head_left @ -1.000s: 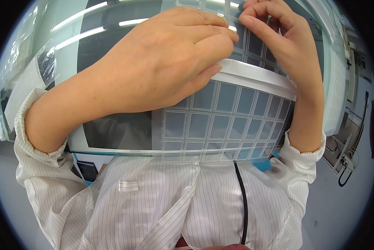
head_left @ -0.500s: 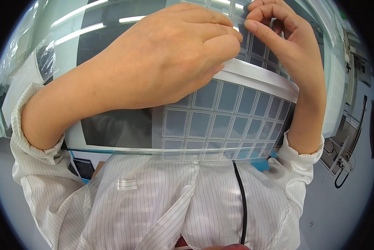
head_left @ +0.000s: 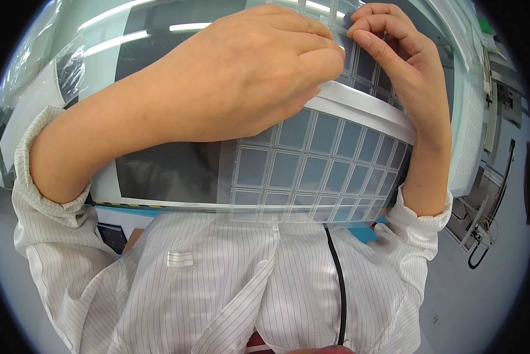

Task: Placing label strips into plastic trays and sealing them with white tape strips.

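Note:
Over the clear compartment tray (head_left: 313,172) my left hand (head_left: 265,65) is bent, its fingers pressed together and their tips mostly turned out of sight. Facing it, my right hand (head_left: 403,56) has its thumb and forefinger pinched close together. A small dark, thin piece (head_left: 350,16) shows at those fingertips; its kind I cannot make out. Below both hands lies a second clear tray (head_left: 365,66) with rectangular pockets, partly covered by the hands. Between the two trays runs a white strip (head_left: 365,106). The near tray reaches past the table's front edge.
A dark glossy sheet (head_left: 167,175) lies on the table under my left forearm. Crinkled clear plastic wrapping (head_left: 71,68) sits at the far left. To the right, beyond the table, stands metal equipment with a black cable (head_left: 482,248).
The pinched fingers of both hands keep nearly the same pose. The whole view has shifted slightly, with the trays and table a little higher in the picture.

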